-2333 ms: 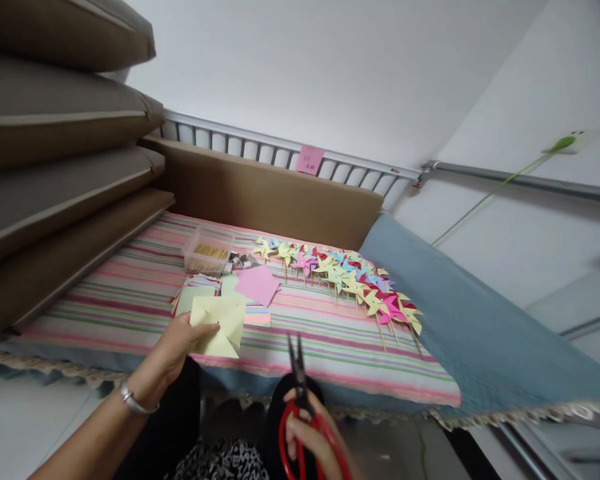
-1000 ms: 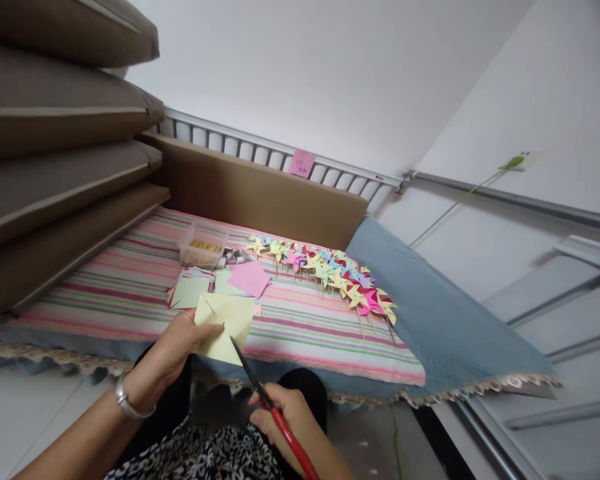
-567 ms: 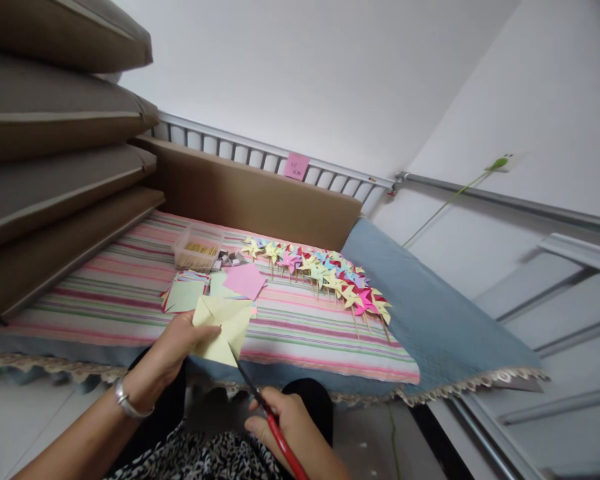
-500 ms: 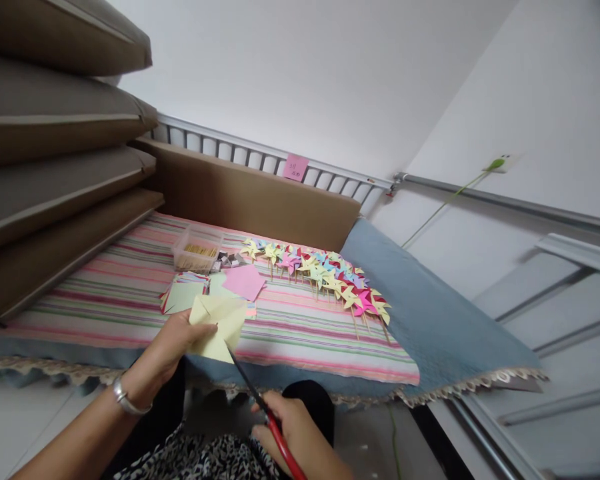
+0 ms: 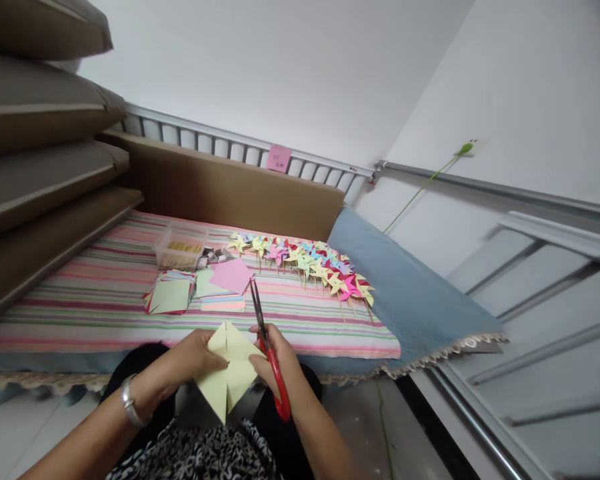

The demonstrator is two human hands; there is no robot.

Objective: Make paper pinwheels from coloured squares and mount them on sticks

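Note:
A pale yellow paper square (image 5: 237,367) is held in front of my lap, with slits cut in from its upper and lower corners. My left hand (image 5: 193,363) pinches its left side, the thumb on top. My right hand (image 5: 280,360) has red-handled scissors (image 5: 275,373) in it, blades pointing up and away, nearly closed. The right thumb also touches the sheet's right corner. Beyond my hands lie a stack of coloured paper squares (image 5: 170,295), a pink sheet (image 5: 233,275) and several finished paper pinwheels (image 5: 305,260) on sticks.
A clear plastic box (image 5: 179,247) of thin sticks stands on the striped cloth (image 5: 105,287), small grey-white pieces (image 5: 215,256) beside it. Stacked brown cushions (image 5: 45,160) rise at left. A metal rail (image 5: 205,133) and brown board (image 5: 220,193) run along the back.
The scissors have come out of the paper and now point upward. The sheet has been turned and lowered toward my lap, and my right hand has reached its right corner.

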